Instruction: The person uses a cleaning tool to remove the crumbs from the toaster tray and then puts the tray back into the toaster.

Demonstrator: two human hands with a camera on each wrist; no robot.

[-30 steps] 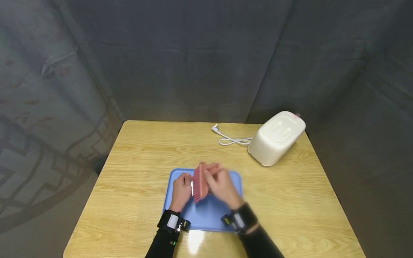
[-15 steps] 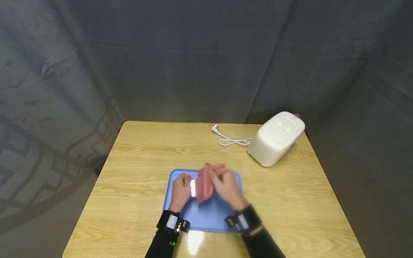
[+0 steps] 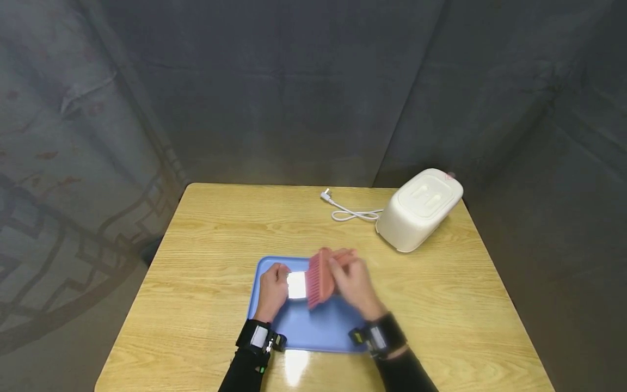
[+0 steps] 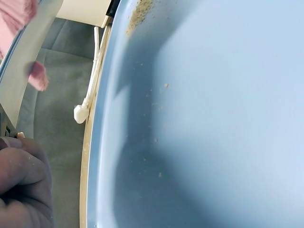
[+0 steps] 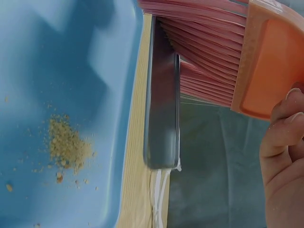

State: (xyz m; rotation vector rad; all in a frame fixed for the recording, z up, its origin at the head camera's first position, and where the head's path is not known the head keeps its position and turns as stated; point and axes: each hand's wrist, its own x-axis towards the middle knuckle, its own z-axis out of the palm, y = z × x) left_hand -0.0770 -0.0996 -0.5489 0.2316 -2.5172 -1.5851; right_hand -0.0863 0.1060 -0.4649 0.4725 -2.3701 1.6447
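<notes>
My left hand (image 3: 272, 288) grips one end of a shallow, shiny metal crumb tray (image 3: 296, 285), held over the left part of a blue tray (image 3: 313, 332). In the right wrist view the crumb tray (image 5: 161, 104) appears narrow, with a raised rim. My right hand (image 3: 357, 286) holds a pink brush (image 3: 324, 277) by its handle, at the crumb tray's right end. Pink bristles (image 5: 204, 47) overlap that rim in the right wrist view. Curled fingers (image 4: 21, 175) show at the lower left of the left wrist view. A heap of brown crumbs (image 5: 66, 145) lies on the blue tray.
A cream toaster (image 3: 416, 209) stands tilted in view at the table's back right. Its white cord and plug (image 3: 327, 195) lie to its left. The wooden table (image 3: 196, 272) ends at grey curtains (image 3: 284, 109) behind and at both sides.
My right hand and the brush have moved rightward along the crumb tray, exposing more of its bright surface. My left hand stays nearly in place, and the toaster has not moved.
</notes>
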